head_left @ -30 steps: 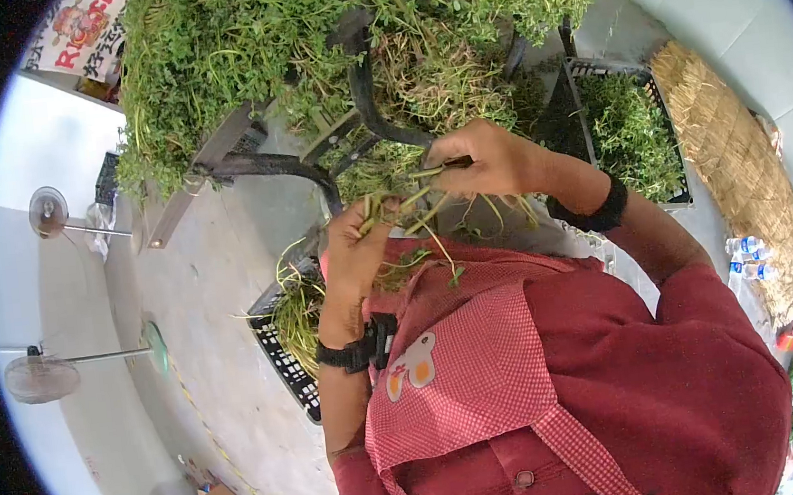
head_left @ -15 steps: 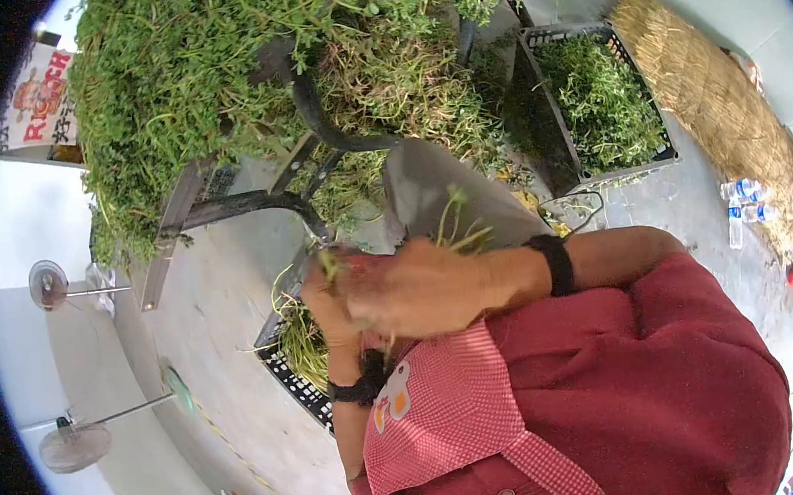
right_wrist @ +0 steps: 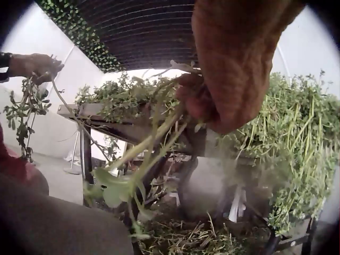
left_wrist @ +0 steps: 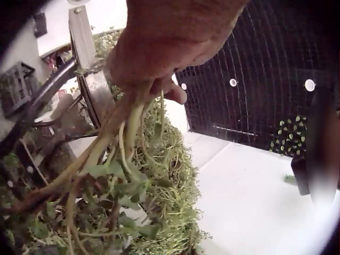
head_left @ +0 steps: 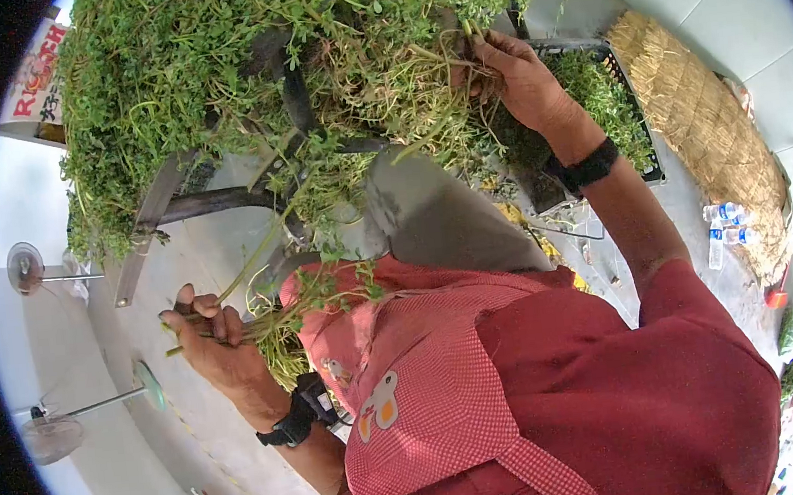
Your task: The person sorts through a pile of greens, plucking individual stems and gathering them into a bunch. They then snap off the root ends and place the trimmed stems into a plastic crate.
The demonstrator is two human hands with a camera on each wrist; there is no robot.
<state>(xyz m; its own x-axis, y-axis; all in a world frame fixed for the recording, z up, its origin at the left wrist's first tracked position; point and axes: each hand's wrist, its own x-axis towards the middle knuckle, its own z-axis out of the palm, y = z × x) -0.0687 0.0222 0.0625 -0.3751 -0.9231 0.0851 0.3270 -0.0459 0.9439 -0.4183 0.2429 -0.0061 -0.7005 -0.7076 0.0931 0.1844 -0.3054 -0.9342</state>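
Observation:
Out at the lower left of the head view, my left hand point(head_left: 225, 350) grips a small bunch of green leafy stems point(head_left: 311, 299). Their cut ends poke out past the fingers, while the leafy tops hang toward the red checked apron point(head_left: 448, 386). In the left wrist view the stems point(left_wrist: 135, 119) run down from the curled fingers. My right hand point(head_left: 534, 91) reaches out beside the big heap of greens point(head_left: 180, 77). Its fingers pinch a few leafy stems point(right_wrist: 154, 143), best seen in the right wrist view.
The heap overhangs a table with a metal edge point(head_left: 153, 199) and dark curved legs point(head_left: 220, 202). Stem scraps point(head_left: 379, 68) lie beneath it. A black crate point(head_left: 627, 63) of greens stands at right, near a straw mat roll point(head_left: 700, 132) and water bottles point(head_left: 728, 225). A fan point(head_left: 26, 267) stands left.
My hands were together at the apron and have moved apart. The left went outward to the left with the bunch; the right went up and forward beside the heap.

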